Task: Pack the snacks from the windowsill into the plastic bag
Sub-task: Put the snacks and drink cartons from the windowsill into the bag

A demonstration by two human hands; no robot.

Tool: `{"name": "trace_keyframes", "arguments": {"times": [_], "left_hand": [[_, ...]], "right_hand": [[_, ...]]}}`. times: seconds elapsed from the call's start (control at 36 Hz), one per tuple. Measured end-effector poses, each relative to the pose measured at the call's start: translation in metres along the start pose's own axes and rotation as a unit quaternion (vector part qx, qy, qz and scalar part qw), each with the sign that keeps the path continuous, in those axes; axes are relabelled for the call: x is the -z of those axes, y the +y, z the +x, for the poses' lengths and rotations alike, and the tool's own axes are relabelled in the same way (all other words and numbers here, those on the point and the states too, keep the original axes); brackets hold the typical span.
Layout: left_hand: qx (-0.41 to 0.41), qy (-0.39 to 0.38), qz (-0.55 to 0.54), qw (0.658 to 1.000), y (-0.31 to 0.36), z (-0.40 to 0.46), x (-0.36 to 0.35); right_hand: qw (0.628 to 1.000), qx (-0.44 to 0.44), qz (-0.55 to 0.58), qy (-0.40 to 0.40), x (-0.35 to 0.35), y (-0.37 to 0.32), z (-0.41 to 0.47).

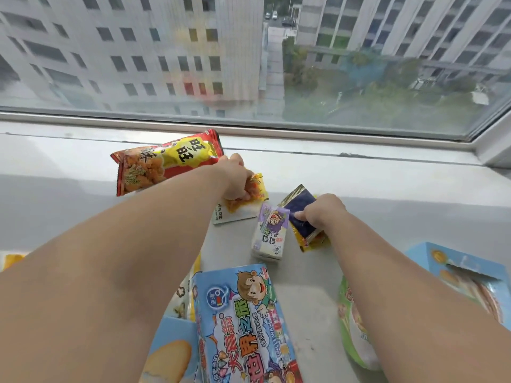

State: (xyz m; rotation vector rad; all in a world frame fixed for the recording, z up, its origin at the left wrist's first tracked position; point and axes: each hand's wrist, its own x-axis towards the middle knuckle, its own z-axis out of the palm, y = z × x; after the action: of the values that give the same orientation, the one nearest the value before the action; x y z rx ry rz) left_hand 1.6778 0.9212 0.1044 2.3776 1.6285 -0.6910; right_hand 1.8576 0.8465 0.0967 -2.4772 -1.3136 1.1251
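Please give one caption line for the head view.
Left hand grips a yellow packet; right hand pinches a dark-blue sachet.

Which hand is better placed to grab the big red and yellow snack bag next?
Left. The left hand lies right beside the red and yellow bag; the right hand is farther, gripping a dark blue packet.

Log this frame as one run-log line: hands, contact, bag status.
left hand: grips yellow snack packet | right hand: pinches dark blue packet | both on windowsill | plastic bag: not in view
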Motion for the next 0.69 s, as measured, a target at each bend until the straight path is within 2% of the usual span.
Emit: {"name": "trace_keyframes", "arguments": {"times": [0.17,0.25,0.39,0.58,0.69], "left_hand": [[0.016,0.051,-0.036,0.998,0.004,-0.027,-0.022],[0.020,0.109,-0.061,0.992,0.010,-0.046,-0.040],[0.031,0.148,-0.100,0.983,0.025,-0.084,-0.070],[0.142,0.102,-0.238,0.955,0.044,-0.124,-0.065],[0.169,0.068,-0.347,0.920,0.058,-0.127,-0.053]], "right_hand": [[1.000,0.019,-0.020,0.015,-0.009,0.008,-0.006],[1.000,0.012,0.004,0.018,-0.013,0.015,-0.016],[0.998,-0.008,0.055,0.029,-0.021,0.026,-0.049],[0.994,-0.063,0.077,0.040,-0.037,0.032,-0.084],[0.980,-0.076,0.183,0.006,-0.046,0.028,-0.094]]}}
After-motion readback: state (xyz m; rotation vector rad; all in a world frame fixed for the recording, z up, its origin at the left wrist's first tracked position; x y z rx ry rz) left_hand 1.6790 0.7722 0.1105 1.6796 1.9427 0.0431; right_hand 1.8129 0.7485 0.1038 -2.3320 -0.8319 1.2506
